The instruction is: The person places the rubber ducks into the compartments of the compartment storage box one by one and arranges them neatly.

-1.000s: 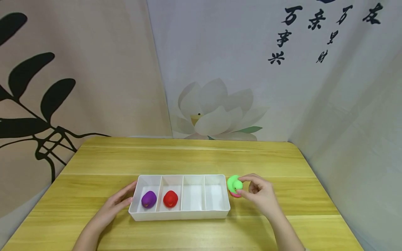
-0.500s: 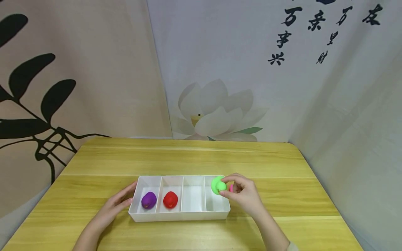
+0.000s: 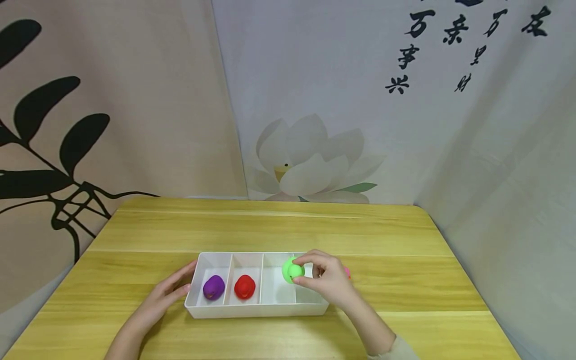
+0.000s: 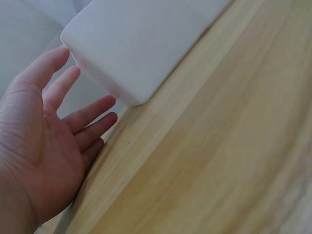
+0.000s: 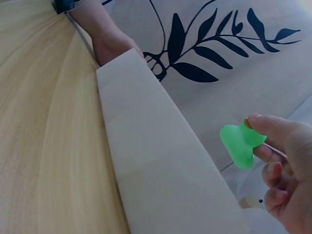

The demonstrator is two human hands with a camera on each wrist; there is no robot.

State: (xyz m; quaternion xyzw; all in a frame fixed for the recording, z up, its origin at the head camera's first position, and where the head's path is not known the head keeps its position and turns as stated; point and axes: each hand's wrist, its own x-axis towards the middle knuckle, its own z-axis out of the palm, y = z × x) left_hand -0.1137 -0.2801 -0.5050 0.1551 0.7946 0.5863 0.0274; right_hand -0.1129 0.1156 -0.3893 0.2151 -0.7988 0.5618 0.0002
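Observation:
Between thumb and fingers my right hand [image 3: 326, 277] pinches a small green rubber duck [image 3: 291, 270], held over the third compartment from the left of a white divided box [image 3: 256, 311]. In the right wrist view the green duck [image 5: 240, 146] hangs above the box's rim. My left hand [image 3: 163, 296] touches the box's left end with fingers loosely extended; the left wrist view shows its fingertips [image 4: 66, 51] at the box corner. A purple toy duck [image 3: 213, 287] sits in the first compartment and a red one [image 3: 245, 287] in the second.
Partly hidden behind my right hand, a pink thing [image 3: 347, 272] lies on the wooden table [image 3: 288, 225] just right of the box. A printed cloth backdrop [image 3: 306, 90] hangs behind the table.
My right hand has carried the green duck left, from beside the box's right end to over the third compartment. The pink thing is uncovered at its right. The left hand stays put.

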